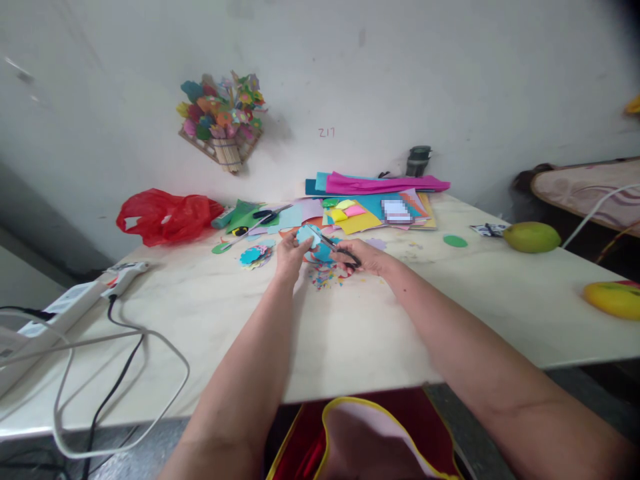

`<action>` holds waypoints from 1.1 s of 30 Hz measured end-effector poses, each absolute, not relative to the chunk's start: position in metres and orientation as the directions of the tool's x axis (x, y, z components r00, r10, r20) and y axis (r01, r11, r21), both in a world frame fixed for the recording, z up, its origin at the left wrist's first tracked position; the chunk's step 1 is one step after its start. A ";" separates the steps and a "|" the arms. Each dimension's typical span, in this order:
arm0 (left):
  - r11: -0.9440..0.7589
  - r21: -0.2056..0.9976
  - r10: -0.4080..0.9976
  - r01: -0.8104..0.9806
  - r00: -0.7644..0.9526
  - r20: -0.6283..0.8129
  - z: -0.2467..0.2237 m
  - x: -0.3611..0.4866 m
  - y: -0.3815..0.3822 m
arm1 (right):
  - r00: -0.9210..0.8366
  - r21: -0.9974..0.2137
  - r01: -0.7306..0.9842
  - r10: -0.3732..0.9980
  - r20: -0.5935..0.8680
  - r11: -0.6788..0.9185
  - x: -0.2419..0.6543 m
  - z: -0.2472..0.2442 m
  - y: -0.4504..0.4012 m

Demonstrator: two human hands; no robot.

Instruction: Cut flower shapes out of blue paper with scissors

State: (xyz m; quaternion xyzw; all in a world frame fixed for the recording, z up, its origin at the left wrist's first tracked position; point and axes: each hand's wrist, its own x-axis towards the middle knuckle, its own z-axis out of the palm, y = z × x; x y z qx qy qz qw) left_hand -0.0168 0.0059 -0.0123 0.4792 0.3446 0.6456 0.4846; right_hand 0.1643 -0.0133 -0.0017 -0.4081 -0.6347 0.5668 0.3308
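Observation:
Between the thumb and fingers of my left hand [291,252] is a light blue paper piece [309,236] with a scalloped edge. My right hand [357,257] grips the dark handles of the scissors [327,243], whose blades point up and left to the paper. Beneath them, small coloured paper scraps [325,278] lie on the table [350,340], beside blue and orange-red paper partly hidden by my hands. Left of my left hand sits a small stack of scalloped paper pieces [254,255], a blue one on top.
Coloured sheets [367,221], a pink roll [385,183] and a second pair of scissors [265,215] lie at the back. A red bag [167,217] and power strip [65,303] are left; a green mango [533,237], yellow fruit [613,300] and green oval paper [455,241] are right.

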 end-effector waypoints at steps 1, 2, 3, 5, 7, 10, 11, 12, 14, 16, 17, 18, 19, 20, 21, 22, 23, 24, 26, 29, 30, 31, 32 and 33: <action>-0.286 0.911 0.958 -0.297 -0.073 0.277 -0.012 -0.016 0.006 | -0.443 -0.988 0.152 0.895 -0.049 0.022 0.164 -0.001 -0.014; -0.281 0.912 0.960 -0.298 -0.074 0.272 -0.012 -0.016 0.005 | -0.440 -0.987 0.159 0.897 -0.053 0.019 0.164 -0.001 -0.014; -0.280 0.913 0.960 -0.298 -0.076 0.270 -0.012 -0.016 0.005 | -0.436 -0.986 0.164 0.898 -0.057 0.017 0.164 0.000 -0.015; -0.285 0.911 0.958 -0.297 -0.079 0.274 -0.013 -0.015 0.005 | -0.432 -0.986 0.168 0.900 -0.059 0.016 0.164 0.001 -0.016; -0.290 0.911 0.957 -0.293 -0.080 0.279 -0.013 -0.015 0.005 | -0.429 -0.984 0.176 0.901 -0.062 0.016 0.163 0.002 -0.017; -0.283 0.910 0.959 -0.304 -0.075 0.273 -0.013 -0.014 0.006 | -0.426 -0.984 0.178 0.902 -0.064 0.015 0.162 0.003 -0.017; -0.274 0.910 0.962 -0.310 -0.074 0.264 -0.013 -0.014 0.006 | -0.426 -0.984 0.177 0.902 -0.065 0.012 0.162 0.003 -0.016; -0.265 0.911 0.964 -0.316 -0.076 0.254 -0.013 -0.014 0.005 | -0.425 -0.985 0.174 0.903 -0.066 0.010 0.162 0.002 -0.016; -0.246 0.915 0.969 -0.321 -0.076 0.234 -0.012 -0.014 0.005 | -0.425 -0.986 0.168 0.903 -0.071 0.002 0.163 0.000 -0.014; -0.229 0.919 0.973 -0.322 -0.067 0.219 -0.011 -0.014 0.005 | -0.425 -0.988 0.156 0.903 -0.070 -0.003 0.164 -0.002 -0.012; -0.220 0.921 0.975 -0.323 -0.058 0.212 -0.011 -0.014 0.005 | -0.426 -0.989 0.149 0.902 -0.066 -0.002 0.164 -0.004 -0.011; -0.209 0.923 0.978 -0.324 -0.046 0.206 -0.011 -0.014 0.005 | -0.430 -0.990 0.142 0.901 -0.060 0.002 0.165 -0.005 -0.010; -0.200 0.924 0.979 -0.326 -0.034 0.200 -0.011 -0.014 0.005 | -0.434 -0.990 0.139 0.900 -0.052 0.010 0.165 -0.006 -0.009; -0.196 0.924 0.980 -0.329 -0.026 0.198 -0.011 -0.014 0.004 | -0.438 -0.990 0.139 0.898 -0.041 0.022 0.166 -0.007 -0.008; -0.195 0.922 0.979 -0.335 -0.019 0.201 -0.012 -0.014 0.004 | -0.442 -0.989 0.141 0.897 -0.031 0.035 0.166 -0.007 -0.008; -0.197 0.919 0.979 -0.342 -0.011 0.206 -0.012 -0.014 0.004 | -0.444 -0.989 0.143 0.896 -0.021 0.048 0.166 -0.007 -0.008; -0.201 0.914 0.977 -0.351 -0.004 0.213 -0.012 -0.014 0.004 | -0.443 -0.987 0.147 0.897 -0.014 0.058 0.165 -0.006 -0.009; -0.204 0.911 0.976 -0.359 0.000 0.218 -0.013 -0.014 0.004 | -0.440 -0.986 0.153 0.898 -0.010 0.064 0.165 -0.006 -0.009; -0.203 0.907 0.976 -0.369 0.002 0.219 -0.013 -0.014 0.004 | -0.433 -0.985 0.158 0.901 -0.011 0.064 0.165 -0.004 -0.011; -0.193 0.907 0.979 -0.375 -0.005 0.206 -0.014 -0.014 0.005 | -0.432 -0.987 0.151 0.902 -0.009 0.062 0.165 -0.002 -0.012; -0.188 0.906 0.980 -0.379 -0.007 0.201 -0.014 -0.014 0.005 | -0.434 -0.987 0.146 0.901 -0.005 0.065 0.165 -0.003 -0.012; -0.182 0.904 0.981 -0.386 -0.006 0.195 -0.013 -0.014 0.005 | -0.437 -0.987 0.144 0.900 -0.001 0.068 0.165 -0.003 -0.012; -0.175 0.903 0.982 -0.393 -0.003 0.189 -0.013 -0.014 0.004 | -0.441 -0.987 0.142 0.898 0.001 0.070 0.166 -0.003 -0.012; -0.166 0.901 0.983 -0.400 0.000 0.181 -0.013 -0.014 0.004 | -0.444 -0.988 0.139 0.896 0.000 0.069 0.166 -0.004 -0.011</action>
